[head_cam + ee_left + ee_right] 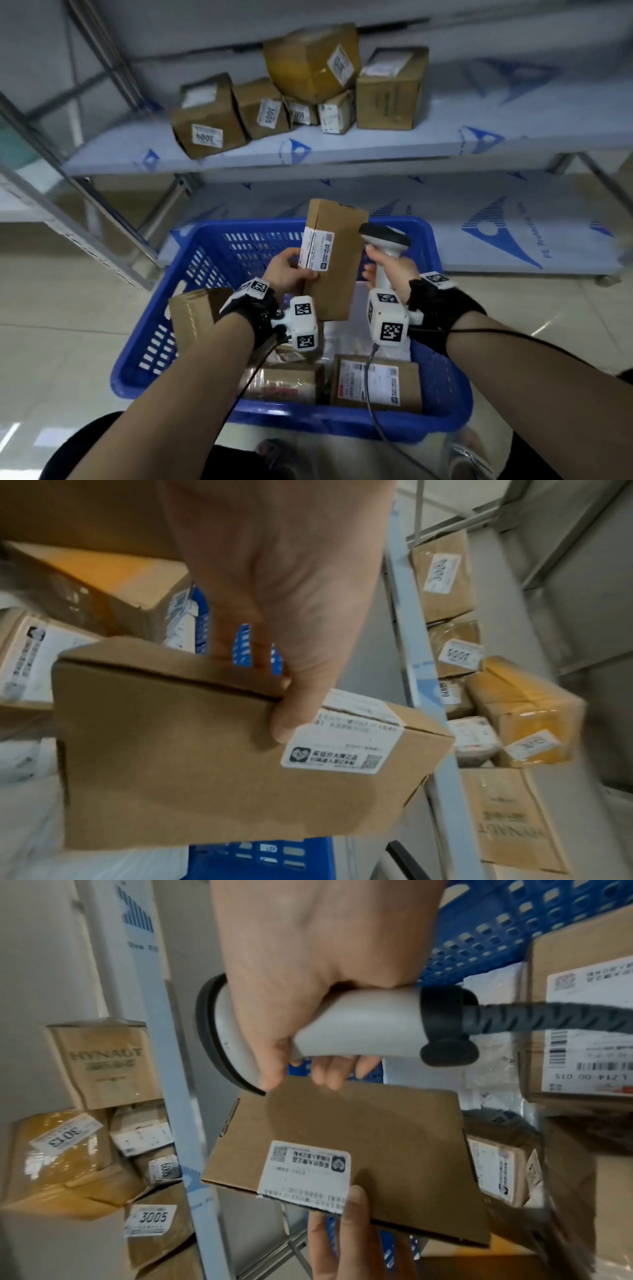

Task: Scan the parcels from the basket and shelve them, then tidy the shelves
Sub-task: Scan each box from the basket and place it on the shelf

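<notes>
Above the blue basket (pixel 442 373), our left hand (pixel 286 274) grips a labelled cardboard parcel (pixel 334 260) upright. Just beside it, our right hand (pixel 390 274) grips the barcode scanner (pixel 383 240).

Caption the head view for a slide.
Left hand holds a cardboard parcel beside the right hand's barcode scanner.

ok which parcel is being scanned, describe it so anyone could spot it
Above the blue basket, the left hand grips a flat brown parcel beside the scanner. Unlike the parcels lying in the basket, it is held upright, with a white label wrapping its left edge.
</notes>
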`<state>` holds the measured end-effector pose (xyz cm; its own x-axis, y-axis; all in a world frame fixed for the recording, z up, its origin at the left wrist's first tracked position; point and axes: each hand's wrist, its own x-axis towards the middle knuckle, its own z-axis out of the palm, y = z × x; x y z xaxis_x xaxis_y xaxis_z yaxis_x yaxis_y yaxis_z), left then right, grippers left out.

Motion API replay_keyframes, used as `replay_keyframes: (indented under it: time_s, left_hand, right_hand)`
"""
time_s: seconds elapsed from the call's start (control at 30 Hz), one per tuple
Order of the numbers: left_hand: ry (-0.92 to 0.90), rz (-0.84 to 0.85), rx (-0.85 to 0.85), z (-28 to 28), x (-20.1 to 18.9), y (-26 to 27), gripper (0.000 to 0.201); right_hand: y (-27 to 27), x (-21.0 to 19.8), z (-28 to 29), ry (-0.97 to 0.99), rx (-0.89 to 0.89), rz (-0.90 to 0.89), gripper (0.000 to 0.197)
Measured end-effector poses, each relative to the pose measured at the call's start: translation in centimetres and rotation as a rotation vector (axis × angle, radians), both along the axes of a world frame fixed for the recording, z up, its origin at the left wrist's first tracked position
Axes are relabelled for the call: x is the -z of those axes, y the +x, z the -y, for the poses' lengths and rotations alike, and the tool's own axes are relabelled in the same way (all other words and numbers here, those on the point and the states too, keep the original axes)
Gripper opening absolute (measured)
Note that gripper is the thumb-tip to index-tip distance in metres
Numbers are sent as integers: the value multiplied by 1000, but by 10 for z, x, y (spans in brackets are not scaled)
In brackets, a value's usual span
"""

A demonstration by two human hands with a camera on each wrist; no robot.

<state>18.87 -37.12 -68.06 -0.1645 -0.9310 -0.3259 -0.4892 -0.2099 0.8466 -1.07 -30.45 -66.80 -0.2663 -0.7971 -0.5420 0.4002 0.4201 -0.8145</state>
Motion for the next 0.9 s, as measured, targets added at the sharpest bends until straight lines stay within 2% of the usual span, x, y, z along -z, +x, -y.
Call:
replay_keyframes:
  time_s: [0.3,0.57,0.67,0.9]
  left_hand:
    - [-387,278,88,-19,-57,24,38]
    - [-469,396,124,-18,-74,35,42]
    - [-421,316,106,-17,-75,39,47]
    - [-140,-78,104,-13,-91,47,42]
  right_hand:
    - [7,-45,-14,-91,48,-41,23]
    - [5,-54,-20,-98,57,-44,25]
    - [8,-55,-19,-94,67,-40,24]
    - [10,-54,-18,-78,85,-36,26]
